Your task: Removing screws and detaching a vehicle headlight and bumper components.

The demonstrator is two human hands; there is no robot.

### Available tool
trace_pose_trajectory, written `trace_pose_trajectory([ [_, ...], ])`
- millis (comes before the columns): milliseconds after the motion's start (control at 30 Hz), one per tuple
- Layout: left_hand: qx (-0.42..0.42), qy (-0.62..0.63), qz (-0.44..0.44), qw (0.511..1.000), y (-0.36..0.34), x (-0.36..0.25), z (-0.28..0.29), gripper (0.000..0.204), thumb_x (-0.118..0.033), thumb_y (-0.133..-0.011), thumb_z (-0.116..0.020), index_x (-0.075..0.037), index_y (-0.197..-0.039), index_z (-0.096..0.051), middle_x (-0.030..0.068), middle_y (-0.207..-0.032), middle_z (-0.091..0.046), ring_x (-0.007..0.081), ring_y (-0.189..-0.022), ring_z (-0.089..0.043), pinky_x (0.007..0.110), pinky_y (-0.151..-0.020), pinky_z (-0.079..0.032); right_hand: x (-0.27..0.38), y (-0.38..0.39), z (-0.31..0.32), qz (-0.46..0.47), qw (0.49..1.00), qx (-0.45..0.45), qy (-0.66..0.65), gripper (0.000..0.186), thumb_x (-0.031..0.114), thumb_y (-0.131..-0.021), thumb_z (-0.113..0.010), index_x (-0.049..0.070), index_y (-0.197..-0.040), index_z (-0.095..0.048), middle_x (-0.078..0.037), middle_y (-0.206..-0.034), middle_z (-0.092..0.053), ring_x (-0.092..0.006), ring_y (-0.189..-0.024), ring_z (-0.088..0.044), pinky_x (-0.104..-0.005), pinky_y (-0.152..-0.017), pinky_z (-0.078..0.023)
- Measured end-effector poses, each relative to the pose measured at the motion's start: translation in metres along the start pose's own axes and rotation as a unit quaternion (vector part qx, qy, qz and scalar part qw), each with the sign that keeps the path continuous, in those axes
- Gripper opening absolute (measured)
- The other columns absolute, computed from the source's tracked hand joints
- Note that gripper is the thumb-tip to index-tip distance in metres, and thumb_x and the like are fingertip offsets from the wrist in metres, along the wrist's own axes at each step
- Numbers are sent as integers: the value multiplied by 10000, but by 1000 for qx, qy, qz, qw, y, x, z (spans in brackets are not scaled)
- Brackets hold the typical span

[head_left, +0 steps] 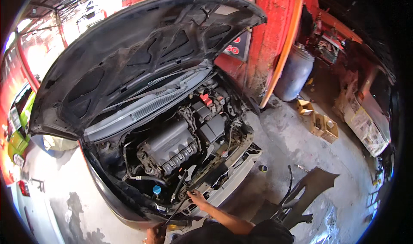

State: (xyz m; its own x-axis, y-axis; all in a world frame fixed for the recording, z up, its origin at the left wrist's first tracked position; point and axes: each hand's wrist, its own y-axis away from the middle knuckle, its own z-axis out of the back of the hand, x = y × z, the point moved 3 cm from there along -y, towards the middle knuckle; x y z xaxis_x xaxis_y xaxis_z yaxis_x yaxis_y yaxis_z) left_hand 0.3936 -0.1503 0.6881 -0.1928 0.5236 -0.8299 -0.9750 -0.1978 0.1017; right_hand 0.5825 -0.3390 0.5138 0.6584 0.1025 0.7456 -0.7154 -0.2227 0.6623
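Note:
A car's engine bay lies before me under its raised dark hood (142,50), the front bumper cover off. At the lower edge, my left hand (154,235) is closed around the near end of a long thin metal rod-like tool (174,212), which slants up toward the front crossmember. My right hand (198,198) reaches in over the front left corner, fingers pinched together near the tool's far end; what they hold is too small to make out. Beside them are a blue fluid cap (157,189) and a black hose (179,185). Farther back sits the grey engine cover (169,146).
The battery (201,111) with a red terminal cover stands at the engine bay's far right. On the floor to the right lie a dark trim panel (310,197), a small round can (263,168) and cardboard boxes (323,127). A blue barrel (294,74) stands behind.

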Motion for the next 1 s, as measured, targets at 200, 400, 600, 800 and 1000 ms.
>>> trace_pose_trajectory([
  [200, -87, -32, 82, 992, 18, 4, -10, 214, -60, -835, -610, -60, -1036, -684, 123, -715, -645, 139, -649, -595, 295, -602, -458, 24, -24, -21, -11, 990, 140, -9, 328, 329, -908, -622, 78, -1118, -607, 3, -943, -610, -115, -889, -552, -303, -745, -462],
  [400, -169, 7, 271, 948, 46, -69, 87, 213, -157, -890, -632, 45, -931, -685, 78, -758, -682, 85, -705, -562, 257, -636, -450, 41, 21, -106, 44, 952, 297, -58, 181, 221, -941, -580, 89, -1042, -651, 59, -786, -577, -55, -687, -576, -224, -578, -493],
  [600, -129, -102, 216, 962, 80, -32, 132, 157, -107, -883, -612, 10, -965, -679, 94, -594, -579, 80, -544, -430, 262, -495, -385, -9, 47, -182, 20, 969, 237, -65, 138, 195, -900, -631, 83, -966, -680, 47, -832, -622, -53, -710, -565, -232, -607, -457],
  [800, -60, -219, 150, 962, 71, 24, 191, 133, -131, -852, -633, -90, -971, -678, 146, -735, -671, 283, -649, -675, 372, -554, -499, -45, 59, -251, 57, 989, 108, -79, 255, 172, -902, -604, 66, -1130, -644, 14, -872, -639, -86, -694, -585, -240, -643, -473],
  [1000, -26, -293, 57, 954, 14, 43, 241, 163, -96, -783, -638, -118, -940, -676, 140, -717, -651, 363, -660, -620, 423, -565, -484, -48, 76, -293, -11, 979, 200, -46, 432, 207, -936, -516, 113, -1356, -479, -42, -972, -680, -100, -695, -592, -270, -638, -496],
])
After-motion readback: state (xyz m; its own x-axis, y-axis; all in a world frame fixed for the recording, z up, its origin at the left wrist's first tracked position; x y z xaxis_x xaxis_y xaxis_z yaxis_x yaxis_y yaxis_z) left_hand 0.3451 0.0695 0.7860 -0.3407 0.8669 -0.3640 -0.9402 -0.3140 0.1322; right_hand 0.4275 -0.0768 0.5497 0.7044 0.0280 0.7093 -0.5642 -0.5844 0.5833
